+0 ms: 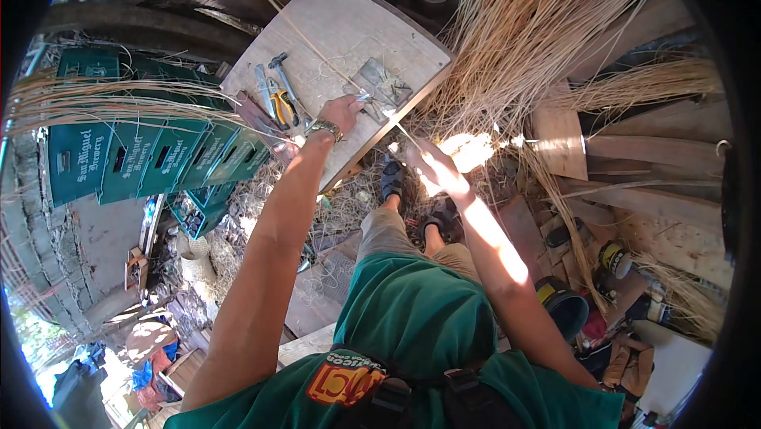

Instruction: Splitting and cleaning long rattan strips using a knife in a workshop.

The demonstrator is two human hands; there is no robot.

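A long, thin cane strip (305,39) runs slantwise across the wooden worktable (337,17) toward me. My left hand (342,114), a watch on its wrist, is closed with its fingertips pressed on the strip beside a small metal plate (382,82). Something small and shiny shows at those fingertips; its kind is unclear. Off the table's near right edge, my right hand (432,166) is closed round the strip's near end, partly washed out by sunlight. Yellow-and-black pliers (282,107) and a hammer (281,72) lie left of my left hand.
Green plastic crates (135,151) stand on the left, with long strips (143,104) stretching over them. A large bundle of cane strips (547,24) leans at the right of the table. Shavings (341,219) litter the floor round my feet. A black bucket (561,306) stands at lower right.
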